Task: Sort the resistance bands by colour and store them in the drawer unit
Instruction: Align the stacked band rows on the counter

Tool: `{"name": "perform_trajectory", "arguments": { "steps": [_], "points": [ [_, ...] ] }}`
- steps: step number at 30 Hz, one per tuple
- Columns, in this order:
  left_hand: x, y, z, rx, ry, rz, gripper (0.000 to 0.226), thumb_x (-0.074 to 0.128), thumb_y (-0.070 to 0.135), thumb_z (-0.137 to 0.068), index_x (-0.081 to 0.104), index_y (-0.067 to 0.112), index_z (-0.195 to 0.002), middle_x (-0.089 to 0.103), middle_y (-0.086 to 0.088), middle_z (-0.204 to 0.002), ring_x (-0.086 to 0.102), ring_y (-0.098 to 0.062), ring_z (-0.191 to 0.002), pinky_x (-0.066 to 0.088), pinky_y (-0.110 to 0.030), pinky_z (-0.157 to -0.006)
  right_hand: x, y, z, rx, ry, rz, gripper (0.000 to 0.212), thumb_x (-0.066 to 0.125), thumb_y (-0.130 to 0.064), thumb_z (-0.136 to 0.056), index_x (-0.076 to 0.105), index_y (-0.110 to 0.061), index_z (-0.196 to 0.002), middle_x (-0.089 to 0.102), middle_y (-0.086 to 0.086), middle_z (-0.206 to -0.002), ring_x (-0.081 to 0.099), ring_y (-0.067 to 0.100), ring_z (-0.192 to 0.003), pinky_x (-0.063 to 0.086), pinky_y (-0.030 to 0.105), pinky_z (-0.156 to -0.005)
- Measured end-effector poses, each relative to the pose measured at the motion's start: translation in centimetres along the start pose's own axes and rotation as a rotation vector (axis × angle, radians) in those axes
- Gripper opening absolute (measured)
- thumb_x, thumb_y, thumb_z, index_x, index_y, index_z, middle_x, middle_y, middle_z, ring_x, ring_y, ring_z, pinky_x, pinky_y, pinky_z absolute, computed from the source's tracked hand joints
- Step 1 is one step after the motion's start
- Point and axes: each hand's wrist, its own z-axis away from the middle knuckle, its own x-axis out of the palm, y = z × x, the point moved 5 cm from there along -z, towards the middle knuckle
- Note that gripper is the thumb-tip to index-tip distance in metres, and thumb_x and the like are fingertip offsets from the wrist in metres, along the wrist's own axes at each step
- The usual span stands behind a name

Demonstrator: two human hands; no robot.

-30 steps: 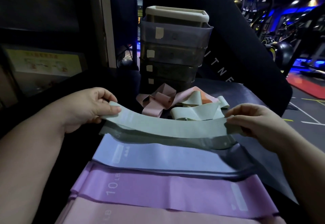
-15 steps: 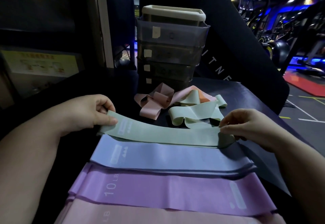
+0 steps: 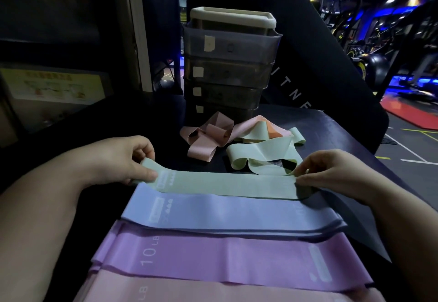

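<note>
A pale green band lies stretched flat across the dark table. My left hand pinches its left end and my right hand pinches its right end. Just in front of it lie a blue band, a purple band marked 10 LB and a pink band, laid out in rows. Behind is a loose heap: pink bands, green bands and a bit of an orange band. The grey drawer unit stands at the back, its drawers closed.
The dark table drops off at the right towards the gym floor. A black padded panel rises behind the drawer unit. A yellow notice hangs on the left wall. Gym machines stand far right.
Both hands have lowered the green band from the air onto the table, so it now lies flat just behind the blue band.
</note>
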Motion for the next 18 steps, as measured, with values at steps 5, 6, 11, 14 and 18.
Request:
{"name": "perform_trajectory", "arguments": {
  "steps": [5, 6, 11, 14, 18],
  "points": [
    [0.1, 0.2, -0.1, 0.039, -0.017, -0.005, 0.028, 0.083, 0.009, -0.071, 0.062, 0.015, -0.09, 0.07, -0.009, -0.09, 0.064, -0.019, -0.065, 0.052, -0.029, -0.058, -0.3, 0.0, 0.0, 0.007, 0.009, 0.024, 0.01, 0.082, -0.014, -0.07, 0.076, -0.021, -0.073, 0.072, 0.001, -0.067, 0.06, 0.006, -0.058, 0.049, 0.026, -0.066],
    [0.2, 0.3, -0.1, 0.047, -0.02, -0.014, 0.029, 0.083, 0.01, -0.07, 0.063, 0.016, -0.089, 0.07, -0.007, -0.09, 0.065, -0.02, -0.066, 0.053, -0.032, -0.06, -0.3, 0.1, 0.0, 0.004, 0.009, 0.028, 0.01, 0.082, -0.014, -0.07, 0.076, -0.021, -0.073, 0.072, 0.0, -0.066, 0.059, 0.006, -0.058, 0.049, 0.025, -0.065],
    [0.2, 0.5, 0.0, 0.053, 0.014, -0.173, 0.032, 0.086, 0.022, -0.067, 0.064, 0.028, -0.089, 0.067, 0.006, -0.092, 0.066, -0.016, -0.08, 0.054, -0.032, -0.075, -0.3, 0.1, -0.2, -0.024, 0.006, 0.014, 0.007, 0.08, -0.02, -0.073, 0.074, -0.022, -0.077, 0.067, -0.005, -0.06, 0.054, 0.002, -0.052, 0.042, 0.018, -0.056],
    [0.0, 0.8, -0.1, 0.069, 0.062, -0.153, 0.034, 0.086, 0.023, -0.066, 0.063, 0.028, -0.09, 0.064, 0.008, -0.093, 0.062, -0.01, -0.078, 0.048, -0.023, -0.066, -0.6, 0.5, -0.8, -0.041, 0.119, -0.002, 0.011, 0.079, -0.027, -0.075, 0.071, -0.025, -0.081, 0.068, 0.0, -0.07, 0.055, 0.009, -0.059, 0.041, 0.024, -0.059],
    [0.0, 2.0, -0.1, 0.139, 0.198, -0.223, 0.032, 0.085, 0.028, -0.068, 0.063, 0.029, -0.091, 0.06, 0.013, -0.095, 0.056, -0.002, -0.085, 0.041, -0.016, -0.066, -0.3, 1.2, -1.5, -0.03, 0.193, 0.041, 0.021, 0.079, -0.033, -0.075, 0.067, -0.027, -0.091, 0.061, -0.003, -0.079, 0.053, 0.009, -0.064, 0.042, 0.021, -0.059]
  ]
}}
